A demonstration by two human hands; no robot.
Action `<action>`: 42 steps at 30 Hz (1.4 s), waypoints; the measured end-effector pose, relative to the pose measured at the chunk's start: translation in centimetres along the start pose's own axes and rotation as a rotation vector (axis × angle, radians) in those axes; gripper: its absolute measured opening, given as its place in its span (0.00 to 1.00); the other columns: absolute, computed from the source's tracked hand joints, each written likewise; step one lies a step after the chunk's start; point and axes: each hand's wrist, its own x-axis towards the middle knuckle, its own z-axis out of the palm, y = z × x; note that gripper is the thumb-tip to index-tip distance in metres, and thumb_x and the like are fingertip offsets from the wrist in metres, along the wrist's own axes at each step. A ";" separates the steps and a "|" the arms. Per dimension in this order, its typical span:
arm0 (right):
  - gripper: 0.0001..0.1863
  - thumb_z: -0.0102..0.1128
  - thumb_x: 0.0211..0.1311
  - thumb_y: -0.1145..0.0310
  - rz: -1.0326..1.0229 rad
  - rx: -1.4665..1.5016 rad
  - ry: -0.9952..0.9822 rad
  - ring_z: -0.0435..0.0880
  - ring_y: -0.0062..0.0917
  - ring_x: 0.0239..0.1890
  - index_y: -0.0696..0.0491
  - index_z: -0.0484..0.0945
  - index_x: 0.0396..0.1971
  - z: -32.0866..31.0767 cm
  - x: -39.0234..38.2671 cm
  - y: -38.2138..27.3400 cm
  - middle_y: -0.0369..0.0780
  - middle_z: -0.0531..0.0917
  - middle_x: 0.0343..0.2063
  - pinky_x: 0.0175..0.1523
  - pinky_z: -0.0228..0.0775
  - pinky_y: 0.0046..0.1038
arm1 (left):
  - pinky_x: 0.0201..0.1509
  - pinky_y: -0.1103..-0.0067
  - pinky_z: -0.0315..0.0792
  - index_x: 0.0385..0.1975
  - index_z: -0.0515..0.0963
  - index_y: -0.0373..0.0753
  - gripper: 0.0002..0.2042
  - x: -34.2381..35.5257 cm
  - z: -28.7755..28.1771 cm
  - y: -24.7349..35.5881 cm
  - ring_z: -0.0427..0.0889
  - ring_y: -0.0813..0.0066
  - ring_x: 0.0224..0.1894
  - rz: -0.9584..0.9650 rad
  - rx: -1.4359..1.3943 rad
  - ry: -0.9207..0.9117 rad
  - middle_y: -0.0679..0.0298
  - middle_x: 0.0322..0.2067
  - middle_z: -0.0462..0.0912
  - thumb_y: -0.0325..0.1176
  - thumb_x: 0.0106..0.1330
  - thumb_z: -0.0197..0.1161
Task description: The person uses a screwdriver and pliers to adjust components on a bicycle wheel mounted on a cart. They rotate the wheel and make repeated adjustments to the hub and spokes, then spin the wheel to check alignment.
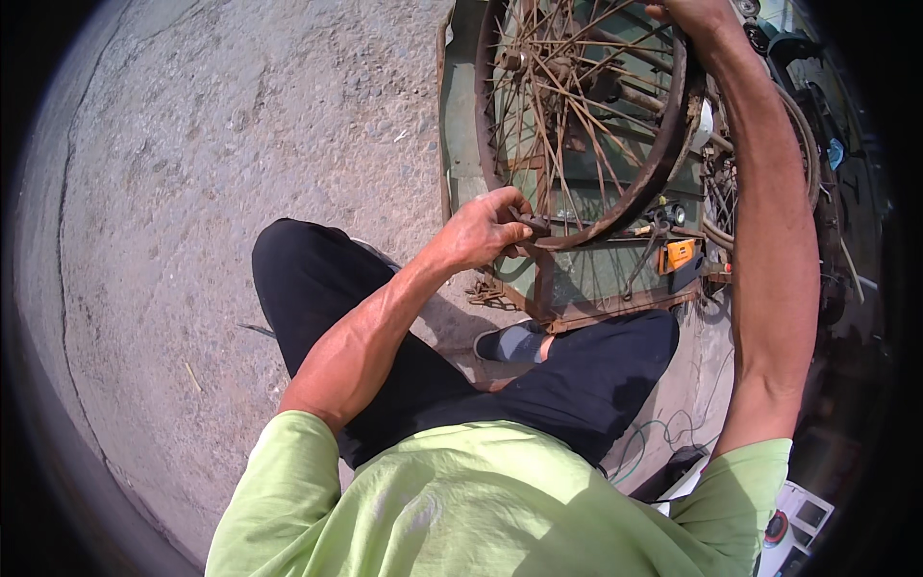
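Observation:
A rusty spoked wheel (657,188) stands tilted before me, its hub and many thin spokes facing up. My left hand (486,229) pinches the near side of its rim between thumb and fingers. A small dark piece shows at those fingertips, too unclear to name. Along the far right of the same rim, my right hand (697,17) is closed over the edge, partly cut off by the top of the picture. Beneath the wheel lies a worn green metal panel (596,274) with a rusty frame.
An orange and black object (679,256) lies on the panel, right of the wheel. A rusty chain (495,291) hangs by the frame's near corner. More metal parts crowd the right side. Thin green wire (639,438) and a white device (803,510) sit lower right. Rough concrete (240,144) spreads left.

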 end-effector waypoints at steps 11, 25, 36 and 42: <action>0.25 0.66 0.74 0.57 -0.004 0.008 0.018 0.85 0.21 0.34 0.53 0.78 0.65 -0.2 -0.3 0.1 0.38 0.89 0.39 0.38 0.80 0.26 | 0.45 0.77 0.81 0.50 0.77 0.33 0.10 0.0 0.1 -0.3 0.85 0.77 0.37 0.067 0.108 0.008 0.63 0.35 0.86 0.22 0.72 0.67; 0.26 0.67 0.74 0.57 -0.007 0.014 0.029 0.85 0.20 0.33 0.54 0.77 0.65 -0.2 -0.5 0.3 0.38 0.89 0.38 0.38 0.80 0.26 | 0.37 0.79 0.83 0.63 0.77 0.34 0.18 0.9 1.4 -0.4 0.85 0.78 0.35 0.015 -0.178 0.197 0.62 0.37 0.86 0.28 0.76 0.66; 0.26 0.67 0.73 0.58 -0.017 0.022 0.035 0.85 0.20 0.32 0.54 0.77 0.65 0.0 -0.5 0.3 0.38 0.88 0.37 0.37 0.80 0.26 | 0.34 0.83 0.76 0.66 0.77 0.34 0.21 1.8 2.7 -0.9 0.80 0.82 0.31 -0.083 -0.291 0.122 0.65 0.38 0.86 0.27 0.75 0.67; 0.27 0.68 0.73 0.58 -0.028 0.030 0.038 0.85 0.20 0.32 0.54 0.77 0.66 0.4 -0.6 0.2 0.37 0.88 0.37 0.37 0.79 0.26 | 0.35 0.80 0.77 0.61 0.79 0.33 0.17 1.9 1.9 0.0 0.82 0.81 0.32 -0.030 -0.057 0.126 0.64 0.37 0.87 0.28 0.75 0.67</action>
